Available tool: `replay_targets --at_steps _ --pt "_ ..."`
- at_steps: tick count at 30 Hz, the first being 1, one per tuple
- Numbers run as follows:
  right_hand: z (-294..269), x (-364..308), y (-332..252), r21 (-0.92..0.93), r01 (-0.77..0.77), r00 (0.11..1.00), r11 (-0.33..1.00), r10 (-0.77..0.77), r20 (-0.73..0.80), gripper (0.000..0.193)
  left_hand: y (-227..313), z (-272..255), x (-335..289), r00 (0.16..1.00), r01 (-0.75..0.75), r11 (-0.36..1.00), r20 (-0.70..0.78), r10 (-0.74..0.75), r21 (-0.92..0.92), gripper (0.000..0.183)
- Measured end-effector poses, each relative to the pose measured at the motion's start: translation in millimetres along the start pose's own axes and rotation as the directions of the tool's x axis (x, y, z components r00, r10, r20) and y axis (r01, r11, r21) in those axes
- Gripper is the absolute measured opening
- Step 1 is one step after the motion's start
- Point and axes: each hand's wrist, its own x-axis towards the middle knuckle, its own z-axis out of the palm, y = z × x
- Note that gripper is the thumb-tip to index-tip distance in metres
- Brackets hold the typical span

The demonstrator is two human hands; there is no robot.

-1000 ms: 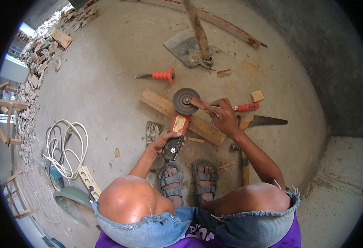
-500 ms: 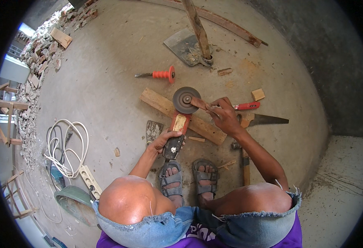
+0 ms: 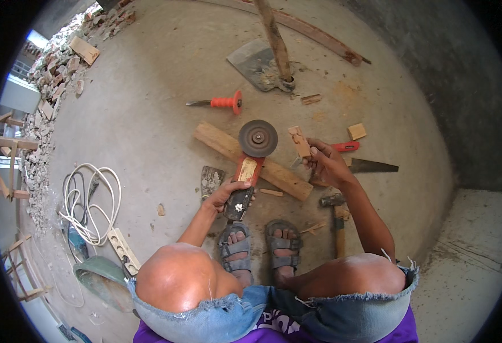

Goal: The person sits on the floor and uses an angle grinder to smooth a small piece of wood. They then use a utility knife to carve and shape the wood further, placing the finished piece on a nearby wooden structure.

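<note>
My left hand [image 3: 226, 193] is wrapped round the body of a red and black angle grinder [image 3: 248, 170]. The grinder's dark round disc [image 3: 258, 138] faces up, over a wooden plank [image 3: 223, 142] on the floor. In my right hand [image 3: 328, 164] a short wood piece [image 3: 299, 141] is pinched between thumb and fingers, tilted, to the right of the disc and apart from it. Beyond that hand lie a red-handled cutter [image 3: 346, 147] and a handsaw [image 3: 374, 166], its handle partly hidden. A hammer [image 3: 339, 228] rests below my right forearm.
An orange-gripped chisel [image 3: 223, 103] and a hoe [image 3: 260, 70] lie farther off. A worn flat blade [image 3: 212, 180] is beside my left hand. On the left are a coiled white cable [image 3: 119, 191], a power strip [image 3: 123, 250] and brick rubble [image 3: 59, 71]. A wood block [image 3: 356, 131] sits at right.
My right hand has drawn the wood piece away from the grinder's disc, rightward, and turned it more upright. The left hand and grinder stay in place.
</note>
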Motion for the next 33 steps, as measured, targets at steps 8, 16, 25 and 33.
replay_targets --at_steps 8,16,25,33 --pt "14 -32 -25 0.310 -0.017 0.998 0.951 0.035 -0.051 0.049 4 5 -6 0.999 -0.024 1.000 0.029 0.024 -0.003 0.046" --pt "7 -28 -18 -0.054 -0.095 0.947 0.994 0.074 -0.313 0.038 2 1 -2 0.998 -0.005 1.000 0.057 0.005 0.010 0.046" --pt "18 -10 4 0.105 -0.007 0.946 0.994 0.041 -0.323 0.027 0 0 -2 0.999 -0.019 1.000 0.031 0.019 -0.022 0.050" --pt "27 1 10 -0.042 0.041 0.937 0.998 -0.054 -0.346 0.034 -3 -8 1 0.999 0.007 1.000 0.032 -0.006 -0.029 0.051"
